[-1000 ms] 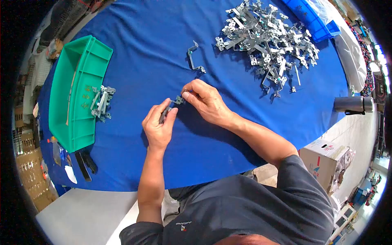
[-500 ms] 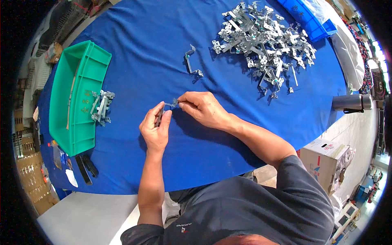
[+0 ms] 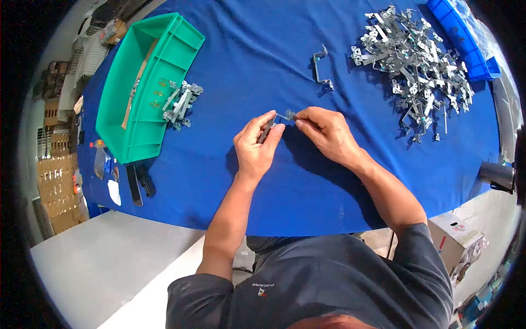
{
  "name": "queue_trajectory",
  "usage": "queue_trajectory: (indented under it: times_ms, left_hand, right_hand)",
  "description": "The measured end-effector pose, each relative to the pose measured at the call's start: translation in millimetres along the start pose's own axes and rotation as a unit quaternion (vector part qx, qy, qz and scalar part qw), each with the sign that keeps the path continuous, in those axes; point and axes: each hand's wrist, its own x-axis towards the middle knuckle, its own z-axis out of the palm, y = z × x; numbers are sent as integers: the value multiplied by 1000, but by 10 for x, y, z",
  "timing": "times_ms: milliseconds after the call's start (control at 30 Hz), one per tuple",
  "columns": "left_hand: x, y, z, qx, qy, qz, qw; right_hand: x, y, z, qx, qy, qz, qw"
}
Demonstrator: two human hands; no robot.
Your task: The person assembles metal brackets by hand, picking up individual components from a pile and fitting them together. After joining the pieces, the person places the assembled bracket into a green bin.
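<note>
two hands, one left hand point(image 3: 255, 151) and one right hand point(image 3: 329, 134). one small bracket point(image 3: 280, 117) between them. one table point(image 3: 257, 44). one green bin point(image 3: 118, 118), one blue bin point(image 3: 466, 44). one loose bracket point(image 3: 322, 68). one small bundle of brackets point(image 3: 179, 104). one big heap of brackets point(image 3: 422, 60), too many to count. one cardboard box point(image 3: 457, 236).

The metal bracket point(image 3: 276, 120) is a small, thin piece of bent grey sheet steel. It is held clear of the blue counter point(image 3: 263, 49), near the middle of the scene, between the two hands. Its longer, darker strip slants down to the left and is pinched in the fingers of the left hand point(image 3: 253, 149). Its short, brighter tab at the far right end is nipped by the fingertips of the right hand point(image 3: 329, 131). Its finer detail is too small to tell.
</note>
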Motion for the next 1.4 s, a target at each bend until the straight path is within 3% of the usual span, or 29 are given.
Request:
queue_trajectory:
  times_ms: [133,233,400,533,633,733,833,933,1033,1167,1267,1400]
  left_hand:
    - [6,31,-6,-26,11,-26,999]
    - [4,-11,-2,-13,-5,1,1000]
    - [36,63,20,36,-2,64,997]
    - [47,142,33,65,4,97,993]
    - [45,186,34,85,-11,93,992]
    - [34,170,37,101,-38,110,988]
    - [32,181,44,99,-37,98,990]
    - [62,140,47,91,6,135,987]
    - [16,83,35,-12,36,-18,999]
    - [-2,57,38,-5,11,-13,1000]
    - [19,50,23,37,-6,33,999]
    - [62,160,25,78,-2,103,992]
  right_hand:
    - [-2,-1,11,-9,2,-10,1000]
    - [1,-48,-9,-3,-3,37,999]
    - [1,2,14,-2,3,28,1000]
    - [-4,-42,12,87,1,119,989]
    - [-3,-86,-12,75,-5,61,995]
    - [25,126,45,-19,39,-87,995]
    - [28,147,85,4,112,-94,989]
    - [4,87,51,129,84,94,984]
    - [-12,-5,-8,30,9,56,998]
    - [-8,-23,-10,-1,-2,30,1000]
    - [3,0,-8,-17,7,3,1000]
    - [-5,39,23,26,19,32,999]
